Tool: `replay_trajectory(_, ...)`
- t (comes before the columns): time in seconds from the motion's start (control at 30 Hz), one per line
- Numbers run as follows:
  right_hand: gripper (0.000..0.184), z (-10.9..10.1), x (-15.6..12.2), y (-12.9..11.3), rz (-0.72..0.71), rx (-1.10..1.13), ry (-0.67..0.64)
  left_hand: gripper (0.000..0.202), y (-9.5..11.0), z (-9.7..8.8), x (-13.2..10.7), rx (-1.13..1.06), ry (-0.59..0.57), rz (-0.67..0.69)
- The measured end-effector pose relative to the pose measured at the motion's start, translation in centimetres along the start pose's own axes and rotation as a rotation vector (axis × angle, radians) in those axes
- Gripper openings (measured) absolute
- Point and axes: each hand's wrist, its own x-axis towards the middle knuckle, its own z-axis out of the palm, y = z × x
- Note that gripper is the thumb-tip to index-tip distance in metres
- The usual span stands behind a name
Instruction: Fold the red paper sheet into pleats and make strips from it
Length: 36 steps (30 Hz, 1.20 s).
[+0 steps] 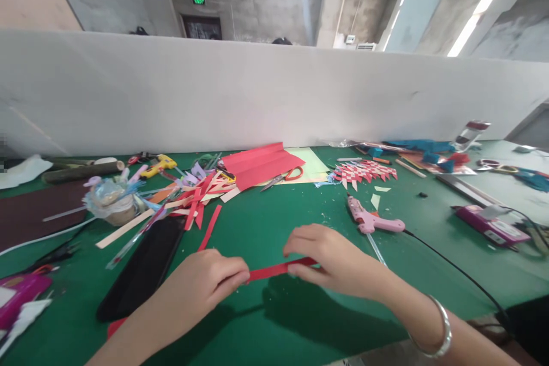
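The paper strip (274, 270) is plain red against the dark green table (266, 326). Far behind it lie a folded sheet (259, 164) of the same red and a pale yellow-green sheet (315, 163). The woven piece (364, 171) shows a checker pattern — red and white. The glue gun (371, 218) is pink, the long case (143, 266) at left black, the scraps (422, 146) far right blue — the bracelet (441, 334) silver.

A green lit sign (198, 0) hung on the far concrete wall above a dark doorway (201, 27); its pale characters were too blurred to read. A white label sat on the purple box (491, 227) at the right of the green table (278, 217), its print too small to make out. Nothing else carried legible words, brands or numbers
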Motion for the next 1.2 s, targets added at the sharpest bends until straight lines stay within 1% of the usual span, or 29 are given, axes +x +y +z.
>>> replay_trajectory(0.03, 0.019, 0.2, 0.2, -0.3, -0.017, -0.011, -0.061, 0.043, 0.2, 0.0, 0.0, -0.009, -0.018, -0.002)
replay_trajectory(0.1, 0.023, 0.7, 0.7, -0.6, -0.020, -0.029, -0.137, 0.041, 0.5, 0.0, 0.1, -0.042, -0.049, -0.013)
replay_trajectory(0.2, 0.023, 1.3, 1.3, -0.7, 0.001, -0.039, -0.178, 0.032, 1.1, 0.6, 0.5, -0.026, -0.017, 0.025)
replay_trajectory(0.3, 0.024, 1.8, 1.8, -0.8, -0.001, -0.018, -0.197, 0.033, 1.5, 2.0, 1.3, 0.154, 0.098, 0.151)
replay_trajectory(0.33, 0.025, 2.0, 1.9, -0.8, 0.002, 0.001, -0.198, 0.033, 1.6, 2.6, 1.5, 0.230, 0.159, 0.196)
replay_trajectory(0.4, 0.027, 2.4, 2.1, -0.8, 0.011, 0.052, -0.191, 0.032, 1.6, 3.6, 2.0, 0.368, 0.319, 0.282)
replay_trajectory(0.47, 0.026, 2.8, 2.2, -0.6, 0.010, 0.114, -0.174, 0.031, 1.4, 4.2, 2.3, 0.471, 0.475, 0.359)
replay_trajectory(0.5, 0.025, 3.0, 2.2, -0.4, 0.006, 0.143, -0.165, 0.031, 1.3, 4.4, 2.4, 0.508, 0.530, 0.394)
replay_trajectory(0.57, 0.024, 3.1, 2.1, -0.2, 0.006, 0.205, -0.151, 0.031, 0.8, 4.4, 2.5, 0.565, 0.587, 0.439)
replay_trajectory(0.63, 0.024, 3.0, 1.8, 0.2, 0.033, 0.275, -0.139, 0.031, 0.1, 4.1, 2.3, 0.612, 0.604, 0.449)
replay_trajectory(0.73, 0.024, 2.3, 0.9, 1.1, 0.105, 0.389, -0.128, 0.031, -1.7, 3.3, 1.6, 0.665, 0.620, 0.435)
replay_trajectory(0.8, 0.024, 1.7, 0.1, 1.8, 0.158, 0.430, -0.108, 0.031, -3.2, 2.8, 0.9, 0.709, 0.620, 0.407)
replay_trajectory(0.9, 0.026, 0.7, -0.8, 2.9, 0.236, 0.431, -0.047, 0.030, -5.4, 2.1, -0.1, 0.773, 0.595, 0.359)
replay_trajectory(0.97, 0.028, 0.2, -1.1, 3.5, 0.260, 0.416, -0.009, 0.031, -6.7, 1.7, -0.5, 0.793, 0.588, 0.327)
replay_trajectory(1.0, 0.028, 0.0, -1.2, 3.7, 0.263, 0.409, 0.007, 0.031, -7.3, 1.4, -0.7, 0.788, 0.581, 0.285)
replay_trajectory(1.03, 0.028, -0.2, -1.2, 3.9, 0.264, 0.402, 0.021, 0.031, -7.9, 1.1, -0.8, 0.770, 0.561, 0.217)
replay_trajectory(1.07, 0.028, -0.4, -1.2, 4.1, 0.270, 0.398, 0.034, 0.030, -8.5, 0.9, -0.9, 0.734, 0.523, 0.119)
replay_trajectory(1.17, 0.031, -0.9, -1.2, 4.3, 0.322, 0.420, 0.080, 0.026, -9.5, 0.1, -0.8, 0.513, 0.325, -0.220)
replay_trajectory(1.2, 0.032, -0.9, -1.1, 4.3, 0.345, 0.448, 0.101, 0.027, -9.5, -0.1, -0.7, 0.412, 0.258, -0.298)
